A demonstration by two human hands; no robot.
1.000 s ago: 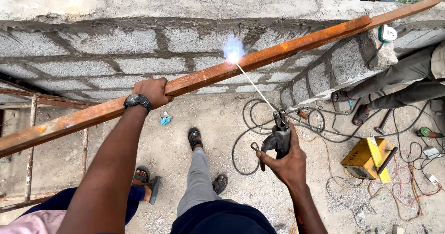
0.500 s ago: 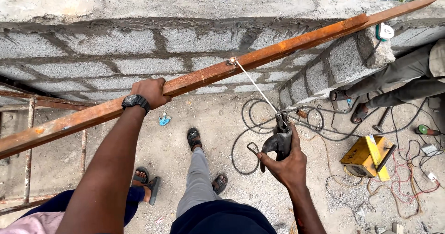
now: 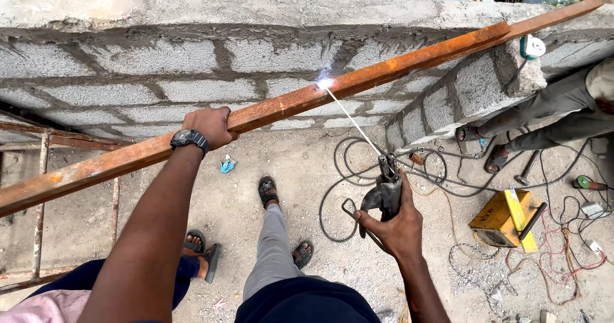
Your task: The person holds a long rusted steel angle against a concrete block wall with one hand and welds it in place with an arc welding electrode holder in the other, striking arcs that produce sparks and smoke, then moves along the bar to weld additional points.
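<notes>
At the beam (image 3: 384,73), the arc (image 3: 325,83) sparks again.

Below us the ground (image 3: 243,189) is bare grey concrete strewn with grit. On it, left of our sandalled feet, we see a small blue scrap (image 3: 227,165). To the right lie looped black cables (image 3: 348,169), a yellow welding machine (image 3: 502,219) with a tangle of red and thin wires (image 3: 569,259) beside it, and a hammer (image 3: 526,168) near another person's sandalled feet (image 3: 480,147). A block wall (image 3: 192,80) rises at the far edge.
</notes>
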